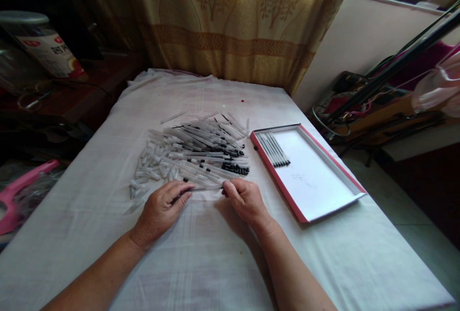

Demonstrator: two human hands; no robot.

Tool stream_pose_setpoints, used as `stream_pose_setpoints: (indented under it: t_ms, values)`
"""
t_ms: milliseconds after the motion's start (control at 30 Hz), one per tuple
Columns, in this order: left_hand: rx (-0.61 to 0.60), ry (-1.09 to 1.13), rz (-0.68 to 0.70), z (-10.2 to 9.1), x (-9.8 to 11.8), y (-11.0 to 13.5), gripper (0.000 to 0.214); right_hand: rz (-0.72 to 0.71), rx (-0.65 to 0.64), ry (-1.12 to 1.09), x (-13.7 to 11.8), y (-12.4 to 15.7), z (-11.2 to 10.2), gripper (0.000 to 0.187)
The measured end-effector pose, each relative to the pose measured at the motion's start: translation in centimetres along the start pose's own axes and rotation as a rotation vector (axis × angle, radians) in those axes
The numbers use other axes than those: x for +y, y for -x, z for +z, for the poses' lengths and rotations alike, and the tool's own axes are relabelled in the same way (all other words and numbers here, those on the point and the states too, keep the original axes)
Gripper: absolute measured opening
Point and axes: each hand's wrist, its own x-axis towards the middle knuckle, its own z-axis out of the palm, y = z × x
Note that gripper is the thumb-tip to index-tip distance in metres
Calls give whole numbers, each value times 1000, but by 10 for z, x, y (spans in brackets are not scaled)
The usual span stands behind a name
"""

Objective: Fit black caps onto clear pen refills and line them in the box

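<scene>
Broadly, a table [215,263] draped in white cloth fills the view, with a patterned gold curtain [230,23] hanging behind it. On the right side of the cloth lies a shallow white tray [325,184] with a red rim, and a short row of thin black-tipped refills [275,150] sits at its far left end. Beside it, mid-table, is a loose pile of pen parts [204,145], with small translucent caps [151,169] scattered at its left edge. The left hand [161,208] and the right hand [246,201] rest on the cloth just in front of the pile. Between them runs a clear pen barrel [206,188], held level just above the cloth. The fingertips of each hand are closed in a pinch on one end of it. The barrel looks like a light, stiff, hollow plastic tube, smooth enough to slip or roll. A light pinch near each end, as here, probably controls it best, since hard squeezing at the middle could flex or crack it.
</scene>
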Motion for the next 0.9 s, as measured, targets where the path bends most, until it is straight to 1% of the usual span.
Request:
stream_pose_setpoints:
  t_ms: [133, 200, 267, 400, 500, 567, 667, 733, 900]
  values:
    - [4, -14, -13, 0, 1, 0, 24, 37, -16, -152, -1, 1, -2, 17]
    - [12, -17, -9, 1, 0, 0, 24, 52, -27, -220, -1, 1, -3, 17]
    - [12, -19, -4, 1, -1, 0, 24, 46, -22, -220, -1, 1, -2, 14]
    - [6, -20, 1, 2, -1, 0, 24, 53, -29, -160, 1, 0, -1, 21]
    - [7, -18, -6, 1, 0, 0, 24, 62, -48, -203, 3, 1, -2, 16]
    - [4, -17, -10, 1, 0, -1, 24, 53, -44, -228, 3, 1, -3, 17]
    - [3, -19, -10, 1, 0, -1, 24, 30, -27, -204, 2, 0, -3, 13]
    - [0, -19, -18, 1, 0, -1, 24, 35, -30, -183, 2, 0, -2, 18]
    - [-9, -21, -32, 0, 0, -1, 25, 58, -60, -221, 4, 1, -2, 18]
